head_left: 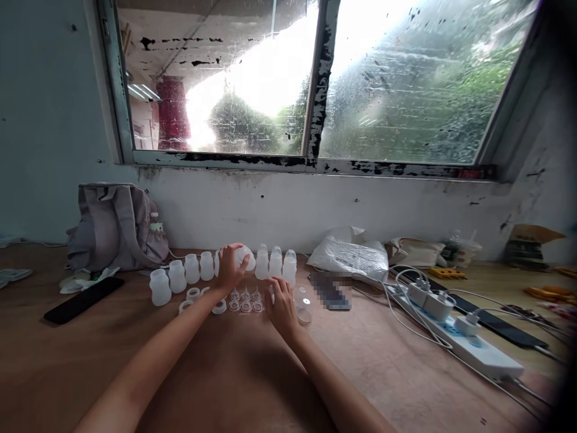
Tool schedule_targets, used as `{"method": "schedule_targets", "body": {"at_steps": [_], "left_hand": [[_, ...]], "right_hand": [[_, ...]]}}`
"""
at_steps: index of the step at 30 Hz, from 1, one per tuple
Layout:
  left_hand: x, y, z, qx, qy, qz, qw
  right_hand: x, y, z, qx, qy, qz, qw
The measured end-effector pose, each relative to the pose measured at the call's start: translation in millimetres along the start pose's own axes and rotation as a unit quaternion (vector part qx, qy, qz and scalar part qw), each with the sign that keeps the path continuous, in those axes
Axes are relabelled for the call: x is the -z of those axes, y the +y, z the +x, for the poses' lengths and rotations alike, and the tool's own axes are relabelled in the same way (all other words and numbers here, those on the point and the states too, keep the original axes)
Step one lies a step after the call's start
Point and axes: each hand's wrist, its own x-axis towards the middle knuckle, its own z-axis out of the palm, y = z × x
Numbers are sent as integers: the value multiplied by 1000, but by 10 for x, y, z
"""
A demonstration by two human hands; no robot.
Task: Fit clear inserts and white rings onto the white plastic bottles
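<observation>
Sitting at the back of the row, just beyond the left hand (pixel 231 267), a rounded white bottle (pixel 246 258) looks light and smooth, probably a little soft-walled and inclined to slip; the body, gripped between thumb and fingers, seems the safest hold. The thumb and fingers are partly spread at its near side; whether they have hold of it I cannot tell. The right hand (pixel 282 305) is loosely curled beside the capped bottles (pixel 275 263), its grip hidden too. Open bottles (pixel 161 288) curve away to the left, with white rings (pixel 219 310) and small clear teats (pixel 245 307) nearer; these last look bendy and easily tipped.

All this stands on a brown tabletop (pixel 225 379), worn-looking and dull. A black phone (pixel 84 300) and a grey backpack (pixel 121 228) lie to the left, a silver pouch (pixel 349 258) and a loaded power strip (pixel 487 356) to the right. Behind, a scuffed white wall (pixel 225 207) rises to a window with peeling frame (pixel 321 90), bright and streaked, greenery outside.
</observation>
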Motion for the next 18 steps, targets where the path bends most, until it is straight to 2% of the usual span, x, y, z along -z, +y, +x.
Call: {"method": "schedule_targets", "body": {"at_steps": [2,6,8,10,12,14,16,18], "left_hand": [[216,86,-208,-29,15,-64,997],[557,198,-691,-118,-91,-154,977],[630,227,-861,-121,-117,-168,971],[630,246,-948,-77,-127,-170,974],[575,260,-974,8,-127,-188,974],[500,273,-981,97,-146,-228,958],[439,284,-997,146,-204,-269,930],[414,293,-1024,163,-269,-296,902]], "right_hand": [[25,-47,8,9,3,24,1000],[52,-159,5,34,4,63,997],[60,-204,-4,42,5,83,996],[73,-240,-13,41,2,106,993],[95,-273,-19,31,-1,139,990],[129,-312,-21,12,-1,180,984],[165,-355,-16,-7,-3,217,976],[189,-395,-6,-26,-15,242,970]]}}
